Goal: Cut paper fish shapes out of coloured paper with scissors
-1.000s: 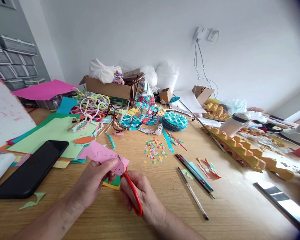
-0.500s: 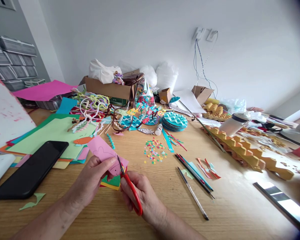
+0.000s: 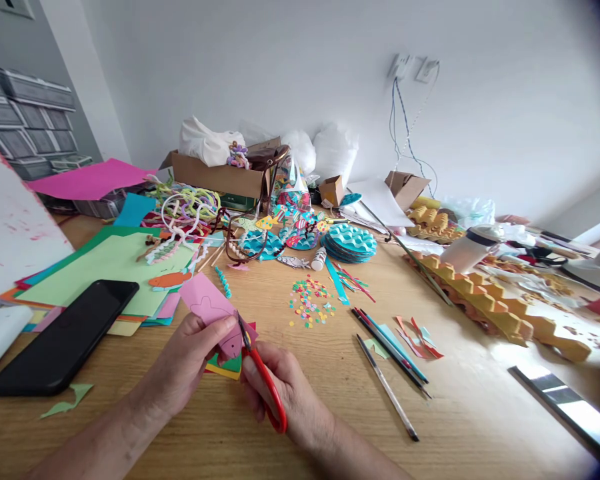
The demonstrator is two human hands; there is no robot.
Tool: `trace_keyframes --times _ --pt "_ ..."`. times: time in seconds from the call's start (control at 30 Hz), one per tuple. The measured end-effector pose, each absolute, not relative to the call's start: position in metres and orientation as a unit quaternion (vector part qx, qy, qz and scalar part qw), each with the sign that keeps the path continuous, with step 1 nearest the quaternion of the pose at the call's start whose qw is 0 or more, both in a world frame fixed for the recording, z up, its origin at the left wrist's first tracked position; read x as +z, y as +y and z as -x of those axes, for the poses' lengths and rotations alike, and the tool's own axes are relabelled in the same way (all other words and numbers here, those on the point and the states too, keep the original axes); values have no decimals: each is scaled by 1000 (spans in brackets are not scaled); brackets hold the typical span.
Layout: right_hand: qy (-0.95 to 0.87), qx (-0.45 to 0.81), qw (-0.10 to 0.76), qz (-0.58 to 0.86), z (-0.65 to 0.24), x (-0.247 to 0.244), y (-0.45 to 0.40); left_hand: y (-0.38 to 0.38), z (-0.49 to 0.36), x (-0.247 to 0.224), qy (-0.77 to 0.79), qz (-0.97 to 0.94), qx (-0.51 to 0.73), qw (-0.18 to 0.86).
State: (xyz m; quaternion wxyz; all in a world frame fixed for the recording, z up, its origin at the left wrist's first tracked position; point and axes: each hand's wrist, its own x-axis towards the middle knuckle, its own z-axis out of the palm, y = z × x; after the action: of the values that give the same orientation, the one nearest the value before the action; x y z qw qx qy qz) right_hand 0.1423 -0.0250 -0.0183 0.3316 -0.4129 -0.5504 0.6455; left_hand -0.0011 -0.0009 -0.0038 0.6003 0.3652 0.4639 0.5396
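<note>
My left hand (image 3: 190, 357) pinches a piece of pink paper (image 3: 200, 293) between thumb and fingers; a fish outline is drawn on it in pencil. In my right hand (image 3: 280, 383) is a pair of red-handled scissors (image 3: 270, 393), its dark blades at the paper's right side along the fish's head. Beneath the paper lie small green, yellow and red paper pieces (image 3: 227, 365), partly hidden by the hands. An orange paper fish (image 3: 167, 281) lies just beyond my left hand.
A black phone (image 3: 63, 340) and coloured paper sheets (image 3: 100, 267) lie at left. Confetti dots (image 3: 310, 300), pencils (image 3: 393, 347) and a pen (image 3: 387, 387) are right of the hands. Wavy blue discs (image 3: 350, 241) stand behind; yellow egg cartons (image 3: 480, 293) and a ruler-like strip (image 3: 565, 407) are farther right.
The pink paper's right part now looks narrower beyond the scissor blades, which have cut slightly along the fish outline. Both hands stay in nearly the same place.
</note>
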Motion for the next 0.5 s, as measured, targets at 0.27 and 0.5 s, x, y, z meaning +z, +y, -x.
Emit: trace_keyframes --times 0.27,0.5 --pt "-552 644 337 408 -143 -16 -25 -2 1 -1 458 -362 537 609" --pt "-550 649 336 404 -143 -19 -25 -3 1 3 455 -362 534 614"
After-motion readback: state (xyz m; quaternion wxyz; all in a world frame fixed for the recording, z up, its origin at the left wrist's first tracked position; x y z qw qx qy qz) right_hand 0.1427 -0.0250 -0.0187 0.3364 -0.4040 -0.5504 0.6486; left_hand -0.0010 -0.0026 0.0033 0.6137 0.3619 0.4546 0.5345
